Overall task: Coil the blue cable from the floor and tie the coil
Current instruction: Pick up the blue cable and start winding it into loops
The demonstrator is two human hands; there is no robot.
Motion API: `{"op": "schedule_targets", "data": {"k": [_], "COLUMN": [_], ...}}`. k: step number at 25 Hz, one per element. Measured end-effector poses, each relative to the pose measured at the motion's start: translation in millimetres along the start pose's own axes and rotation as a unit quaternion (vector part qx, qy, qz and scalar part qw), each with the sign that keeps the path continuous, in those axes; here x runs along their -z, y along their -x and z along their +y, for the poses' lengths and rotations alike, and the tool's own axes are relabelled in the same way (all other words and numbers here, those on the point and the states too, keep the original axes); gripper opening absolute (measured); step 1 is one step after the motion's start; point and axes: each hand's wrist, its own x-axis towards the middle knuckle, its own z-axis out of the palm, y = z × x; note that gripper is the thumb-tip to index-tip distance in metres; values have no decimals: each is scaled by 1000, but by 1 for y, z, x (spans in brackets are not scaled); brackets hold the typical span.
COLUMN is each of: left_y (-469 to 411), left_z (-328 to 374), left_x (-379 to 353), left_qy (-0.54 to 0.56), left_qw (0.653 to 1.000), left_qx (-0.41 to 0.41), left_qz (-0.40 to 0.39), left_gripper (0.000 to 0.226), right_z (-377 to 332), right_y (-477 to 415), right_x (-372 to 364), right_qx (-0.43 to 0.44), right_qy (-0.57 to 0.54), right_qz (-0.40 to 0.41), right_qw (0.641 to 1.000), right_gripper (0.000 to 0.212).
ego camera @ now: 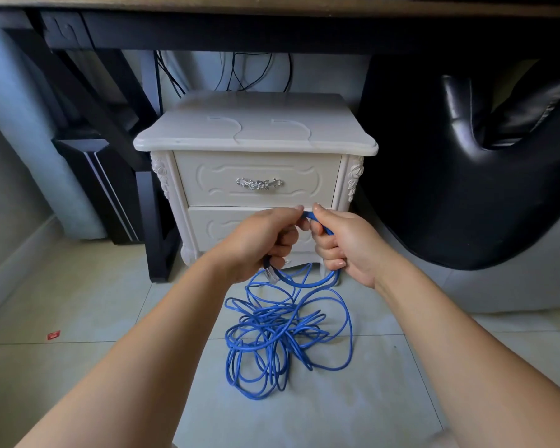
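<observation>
1. Down on the floor (110,318), before the white nightstand (256,179), I see the blue cable (282,337) heaped in tangled loops.
2. Both hands are fisted on one raised stretch: left hand (259,240) near the plug (272,273), right hand (340,244) just beside.
3. Risk, I reckon: hauling now cinches crossed loops into knots, or the plug end slips free.

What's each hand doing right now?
Left hand: grips the thin blue cable.
Right hand: grips the same cable.
</observation>
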Motion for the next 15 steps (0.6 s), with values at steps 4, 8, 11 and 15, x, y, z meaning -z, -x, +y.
{"op": "schedule_targets", "data": {"k": [4, 8, 11, 15], "left_y": [-3, -7, -9, -6], "left_z": [-3, -2, -3, -6], "left_x": [-7, 0, 5, 4], "left_qy": [-30, 91, 174, 299], "left_qw": [995, 983, 965, 949], "left_qx": [-76, -78, -67, -28], "left_qz": [58, 140, 182, 92], "left_gripper": [31, 33, 35, 35], "right_z": [4, 7, 9, 11], "right_y": [-2, 0, 3, -1], "right_x": [-3, 1, 4, -2], "right_qx": [2, 2, 11, 44], "right_qy": [-84, -99, -64, -195], "right_qz": [-6, -38, -71, -31], "right_qw": [996, 994, 995, 979], "right_gripper": [38, 35, 28, 28]}}
